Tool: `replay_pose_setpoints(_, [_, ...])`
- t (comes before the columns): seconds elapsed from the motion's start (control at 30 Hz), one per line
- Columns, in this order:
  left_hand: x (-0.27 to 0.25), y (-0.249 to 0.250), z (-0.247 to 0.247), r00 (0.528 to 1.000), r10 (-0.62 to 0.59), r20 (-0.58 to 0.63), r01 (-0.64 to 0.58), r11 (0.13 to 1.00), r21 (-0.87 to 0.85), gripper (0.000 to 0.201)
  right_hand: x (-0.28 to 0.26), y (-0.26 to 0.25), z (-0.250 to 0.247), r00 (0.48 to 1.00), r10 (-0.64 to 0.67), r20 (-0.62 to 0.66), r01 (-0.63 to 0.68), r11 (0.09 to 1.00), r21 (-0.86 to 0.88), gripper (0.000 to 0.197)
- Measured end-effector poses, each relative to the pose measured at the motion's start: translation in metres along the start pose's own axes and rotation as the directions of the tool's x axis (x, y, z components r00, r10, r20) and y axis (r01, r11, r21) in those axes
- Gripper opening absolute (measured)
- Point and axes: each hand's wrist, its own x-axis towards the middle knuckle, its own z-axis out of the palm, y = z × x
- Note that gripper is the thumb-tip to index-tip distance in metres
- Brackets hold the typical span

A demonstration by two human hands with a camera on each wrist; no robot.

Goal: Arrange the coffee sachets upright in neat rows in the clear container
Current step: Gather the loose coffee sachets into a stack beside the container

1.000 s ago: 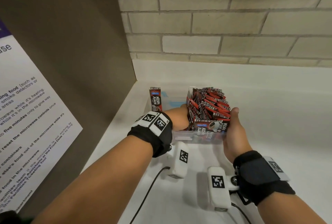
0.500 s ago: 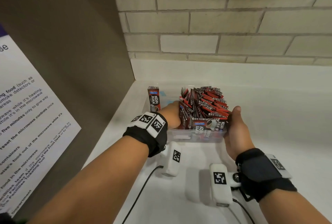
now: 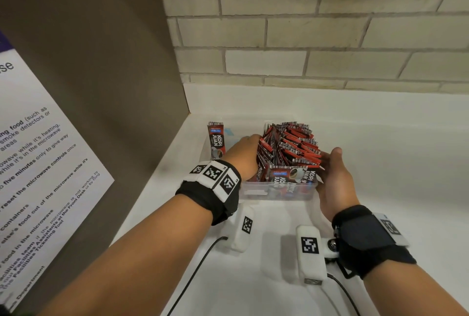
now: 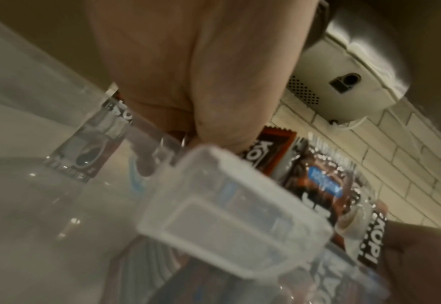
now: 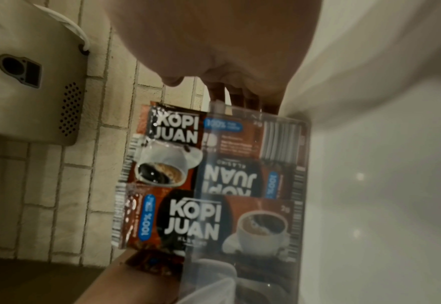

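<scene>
We have the sachets (image 3: 288, 149) bunched at the right end of the container (image 3: 279, 190) on the worktop (image 3: 380, 163). Our left hand (image 3: 243, 155) is inside, flat against the bunch's left face. Our right hand (image 3: 332, 176) is flat against the outer right wall. Neither grip closes on anything. One sachet (image 3: 215, 142) stands alone at the left end. Press too hard and the packed tops may buckle or spring over the rim; ease off and the leaning bunch could slump leftward.
</scene>
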Motion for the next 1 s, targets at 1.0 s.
replay_pose_setpoints(1.0, [-0.011,0.002,-0.003,0.993,-0.095,0.065,0.105,0.977,-0.186,0.076,-0.004,0.001,0.000,1.000,0.003,-0.012,-0.002,0.999,0.054,0.047])
